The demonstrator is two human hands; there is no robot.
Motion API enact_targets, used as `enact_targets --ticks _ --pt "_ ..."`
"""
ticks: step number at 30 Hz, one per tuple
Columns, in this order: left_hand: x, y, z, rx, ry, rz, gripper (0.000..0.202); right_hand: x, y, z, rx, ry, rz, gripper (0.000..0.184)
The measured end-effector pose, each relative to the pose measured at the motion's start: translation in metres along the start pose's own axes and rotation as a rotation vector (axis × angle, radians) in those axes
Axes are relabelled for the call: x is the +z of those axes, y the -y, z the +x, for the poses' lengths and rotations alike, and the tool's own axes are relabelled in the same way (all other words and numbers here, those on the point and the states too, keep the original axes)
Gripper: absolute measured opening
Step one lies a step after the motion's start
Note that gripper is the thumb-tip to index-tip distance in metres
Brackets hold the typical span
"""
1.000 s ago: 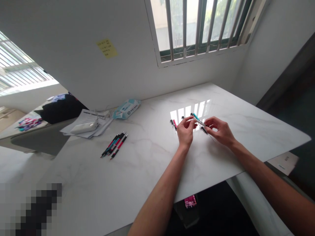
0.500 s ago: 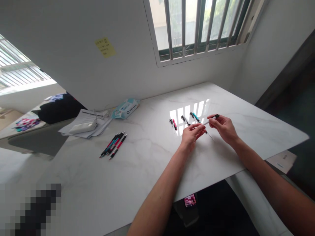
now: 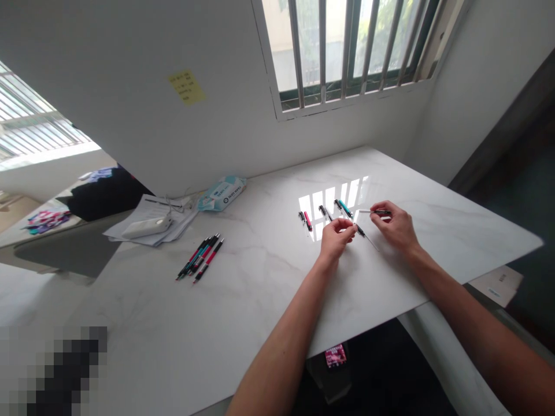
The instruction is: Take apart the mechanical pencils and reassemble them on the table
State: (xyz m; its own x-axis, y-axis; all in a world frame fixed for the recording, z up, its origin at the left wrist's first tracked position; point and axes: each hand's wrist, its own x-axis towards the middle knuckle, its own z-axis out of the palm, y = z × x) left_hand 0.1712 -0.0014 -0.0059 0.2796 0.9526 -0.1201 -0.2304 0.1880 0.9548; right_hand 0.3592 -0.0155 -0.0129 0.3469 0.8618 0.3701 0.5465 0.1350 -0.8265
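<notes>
My right hand [image 3: 392, 222] pinches a black pen part [image 3: 381, 212], from which a thin pale rod like a refill [image 3: 364, 211] points left. My left hand [image 3: 338, 238] is closed at the fingertips; whatever they hold is too small to make out. Just beside those fingertips, a black pen piece [image 3: 359, 230] with a thin rod lies on the table. Beyond my hands are a teal pen barrel [image 3: 346, 208] with a black part [image 3: 337, 204] next to it, another black pen part [image 3: 322, 210], and a red barrel [image 3: 307, 221] beside a small black part [image 3: 302, 215].
Several pens [image 3: 202, 257] lie in a bunch on the white marbled table [image 3: 260, 289] at left. Behind them are a pack of wipes [image 3: 223, 193] and papers [image 3: 173, 231] with a white device [image 3: 147, 227] on top. A barred window [image 3: 347, 52] is above.
My hands have drawn apart. The right has shifted slightly right with the pen part, now held level, and its pale rod has come clear of the left fingers.
</notes>
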Motion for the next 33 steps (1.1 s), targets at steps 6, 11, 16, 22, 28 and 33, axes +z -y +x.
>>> enact_targets --ticks 6,11,16,22,28,33 --pt "-0.002 -0.005 -0.003 0.106 0.008 0.308 0.018 -0.001 0.001 -0.003 -0.025 0.082 -0.232 0.022" --pt "-0.001 -0.011 -0.012 0.250 0.001 0.704 0.025 -0.001 -0.006 -0.002 -0.032 0.137 -0.360 0.015" --pt "0.000 -0.006 -0.013 0.284 0.012 0.820 0.023 0.000 -0.009 -0.002 -0.046 0.162 -0.415 0.014" --pt "0.000 -0.004 -0.010 0.309 0.016 0.799 0.028 -0.001 -0.010 -0.001 -0.041 0.185 -0.428 0.014" --pt "0.001 -0.009 -0.011 0.314 -0.030 0.719 0.029 -0.001 -0.008 -0.001 -0.047 0.217 -0.394 0.021" --pt "0.001 -0.012 -0.011 0.254 -0.058 0.666 0.028 -0.002 -0.005 -0.002 -0.044 0.215 -0.384 0.021"
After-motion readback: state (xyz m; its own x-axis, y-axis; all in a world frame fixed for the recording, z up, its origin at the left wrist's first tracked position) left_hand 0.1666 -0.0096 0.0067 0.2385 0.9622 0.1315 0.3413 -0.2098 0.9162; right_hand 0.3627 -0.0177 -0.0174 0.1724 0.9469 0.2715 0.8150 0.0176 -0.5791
